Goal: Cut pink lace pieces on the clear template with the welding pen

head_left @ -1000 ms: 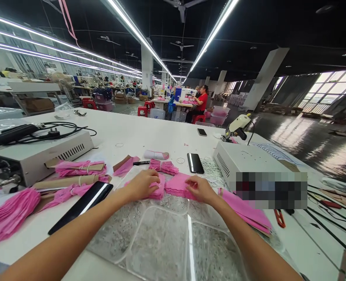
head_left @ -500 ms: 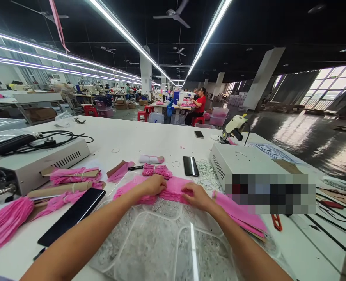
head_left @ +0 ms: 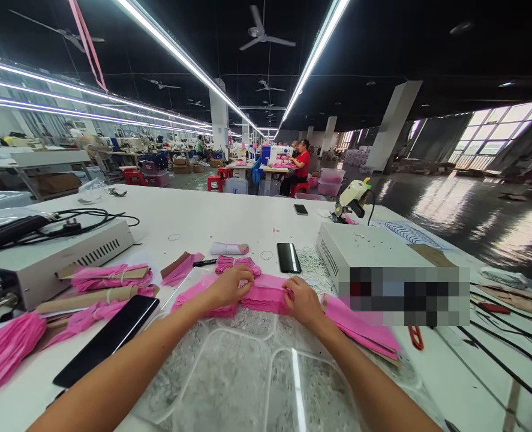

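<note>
My left hand [head_left: 234, 287] is closed, its fingertips pinched at the upper left of a stack of pink fabric strips [head_left: 264, 300]. At the stack's right end my right hand [head_left: 302, 301] also pinches, thumb against fingers. The top strip is stretched between both hands. Left of it, partly under my left wrist, lies a second pink pile [head_left: 198, 294]. Both piles rest on an upturned clear plastic lid [head_left: 230, 378]. Just behind my left hand is a tied pink bundle [head_left: 243, 263], with a black marker [head_left: 205, 263] beside it.
White boxy machines stand at left [head_left: 68, 252] and right [head_left: 382, 258]. A phone [head_left: 289, 258] and loose white elastic loops [head_left: 311, 264] lie beyond my right hand. A black tablet-like slab [head_left: 108, 342] is by my left forearm. Pink strips on card [head_left: 360, 327] lie right.
The view has shifted slightly. My right hand has risen a little at the stack's right end, and the top pink strip now spans straighter between my hands.
</note>
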`<state>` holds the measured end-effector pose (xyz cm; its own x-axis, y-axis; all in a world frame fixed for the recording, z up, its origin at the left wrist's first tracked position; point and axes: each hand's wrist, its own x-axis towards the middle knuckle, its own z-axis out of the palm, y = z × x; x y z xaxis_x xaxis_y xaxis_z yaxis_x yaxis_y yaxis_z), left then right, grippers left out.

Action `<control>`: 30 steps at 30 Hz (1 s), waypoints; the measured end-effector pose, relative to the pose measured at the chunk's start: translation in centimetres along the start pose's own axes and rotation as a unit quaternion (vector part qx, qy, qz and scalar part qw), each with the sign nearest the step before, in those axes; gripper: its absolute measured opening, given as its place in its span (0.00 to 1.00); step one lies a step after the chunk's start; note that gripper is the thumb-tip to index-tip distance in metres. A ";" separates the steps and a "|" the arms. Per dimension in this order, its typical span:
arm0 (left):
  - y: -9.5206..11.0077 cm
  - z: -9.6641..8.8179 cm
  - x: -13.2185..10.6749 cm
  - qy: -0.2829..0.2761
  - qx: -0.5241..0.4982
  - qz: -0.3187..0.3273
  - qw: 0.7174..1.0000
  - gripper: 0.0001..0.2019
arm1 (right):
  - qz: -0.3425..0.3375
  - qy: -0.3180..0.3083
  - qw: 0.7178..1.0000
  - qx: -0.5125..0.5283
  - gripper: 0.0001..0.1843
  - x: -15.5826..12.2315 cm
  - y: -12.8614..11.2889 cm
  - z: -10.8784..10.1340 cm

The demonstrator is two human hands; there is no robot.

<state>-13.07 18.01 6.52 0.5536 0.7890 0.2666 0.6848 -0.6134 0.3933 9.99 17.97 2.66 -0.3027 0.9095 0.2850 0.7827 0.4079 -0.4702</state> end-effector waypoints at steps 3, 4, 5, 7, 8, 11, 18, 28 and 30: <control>1.4 -0.4 -3.7 -0.037 0.009 0.012 0.999 0.08 | -0.029 -0.060 0.998 0.009 0.14 -1.9 -0.9 -1.4; 1.9 -0.5 -5.2 -0.056 0.012 0.017 0.998 0.08 | -0.047 -0.096 0.994 0.015 0.13 -2.8 -1.4 -1.8; 2.4 -0.6 -6.8 -0.077 0.014 0.022 0.997 0.08 | -0.066 -0.137 0.988 0.022 0.12 -3.6 -1.9 -2.1; 3.2 -0.7 -9.4 -0.120 0.021 0.030 0.992 0.08 | -0.107 -0.224 0.968 0.039 0.09 -5.1 -2.9 -2.5; 3.5 -0.8 -10.4 -0.137 0.025 0.031 0.990 0.07 | -0.123 -0.259 0.957 0.049 0.08 -5.5 -3.2 -2.6; 3.8 -0.9 -11.1 -0.156 0.049 0.018 0.986 0.06 | -0.130 -0.281 0.948 0.073 0.07 -5.0 -3.7 -2.4; 1.7 0.9 -3.4 -0.109 0.149 -0.061 0.981 0.07 | -0.050 -0.131 0.990 0.026 0.13 0.2 -2.2 0.8; -0.6 2.2 0.0 -0.139 0.147 -0.096 0.975 0.14 | -0.042 -0.117 0.992 0.037 0.11 0.7 -0.5 2.4; -0.8 2.0 0.0 -0.146 0.145 -0.093 0.974 0.14 | -0.041 -0.114 0.992 0.040 0.10 0.9 -0.5 2.4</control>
<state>-12.64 18.42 4.43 0.4895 0.8697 -0.0641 0.8677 -0.4784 0.1351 8.04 18.75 1.10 -0.4851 0.8642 0.1336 0.7071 0.4776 -0.5214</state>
